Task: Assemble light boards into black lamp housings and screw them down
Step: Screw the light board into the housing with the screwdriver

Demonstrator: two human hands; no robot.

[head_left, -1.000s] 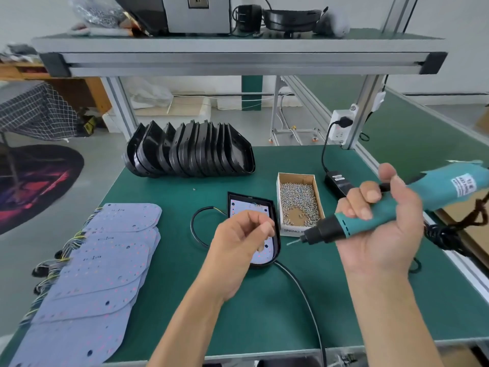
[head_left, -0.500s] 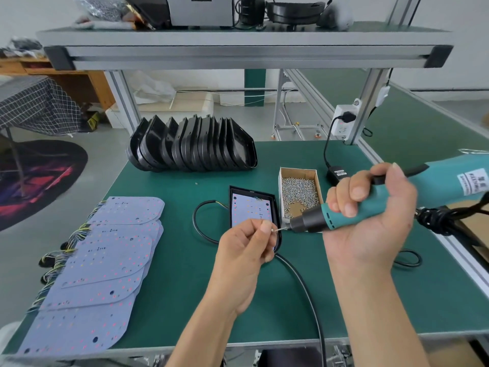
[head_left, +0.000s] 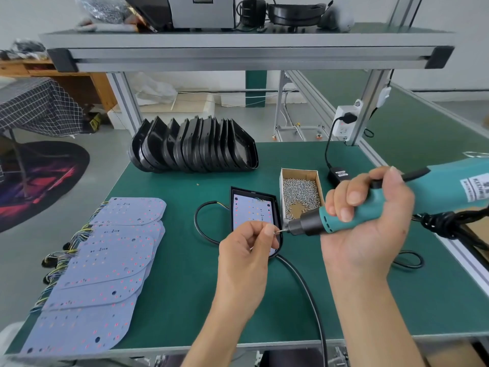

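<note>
1. Fingers of the left hand [head_left: 246, 250] pinched a small screw [head_left: 277, 232] against the bit of the teal electric screwdriver [head_left: 375, 207], just above the lamp housing's near right edge.
2. Right hand [head_left: 367, 223] had its grip wrapped around the screwdriver's body, the tool lying nearly level and pointing left.
3. Black lamp housing [head_left: 276, 207] lay flat on the green counter [head_left: 185, 274] with a light board [head_left: 248, 207] seated inside it.
4. Cardboard screw box [head_left: 300, 192] stood just right of the housing.
5. Spare light boards [head_left: 105, 260] lay fanned out at left; empty housings [head_left: 193, 147] stood stacked behind.
</note>
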